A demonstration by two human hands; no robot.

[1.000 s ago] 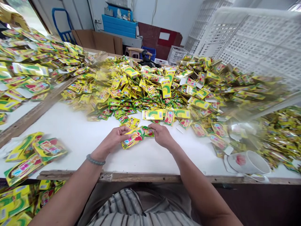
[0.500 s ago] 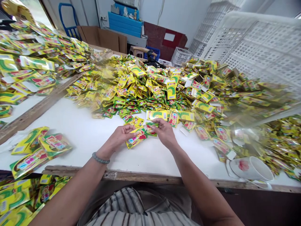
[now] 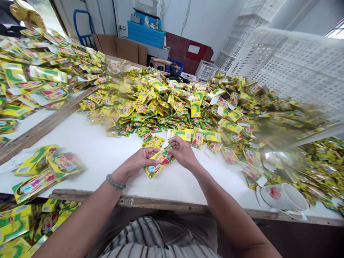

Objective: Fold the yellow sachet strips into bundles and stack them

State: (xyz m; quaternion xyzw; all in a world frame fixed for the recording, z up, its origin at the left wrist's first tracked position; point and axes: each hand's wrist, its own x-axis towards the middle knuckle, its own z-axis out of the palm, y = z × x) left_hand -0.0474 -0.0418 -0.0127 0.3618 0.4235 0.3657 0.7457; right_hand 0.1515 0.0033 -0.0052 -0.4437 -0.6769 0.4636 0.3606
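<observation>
Both of my hands meet over the white table [image 3: 91, 150], just in front of a big heap of yellow and green sachets [image 3: 172, 104]. My left hand [image 3: 138, 163], with a bead bracelet at the wrist, pinches a small stack of sachets [image 3: 158, 163] from the left. My right hand [image 3: 182, 152] grips the same stack at its upper right end, fingers curled. The stack lies tilted just above the table top.
A small pile of sachets [image 3: 43, 172] lies at the near left, more cover a second table [image 3: 32, 79] beyond a wooden rail. A white cup [image 3: 283, 197] lies tipped at the near right. A white plastic crate [image 3: 292, 68] stands at the right.
My right hand has brought a sachet in against the stack and closed on it. The view has shifted slightly down and right.
</observation>
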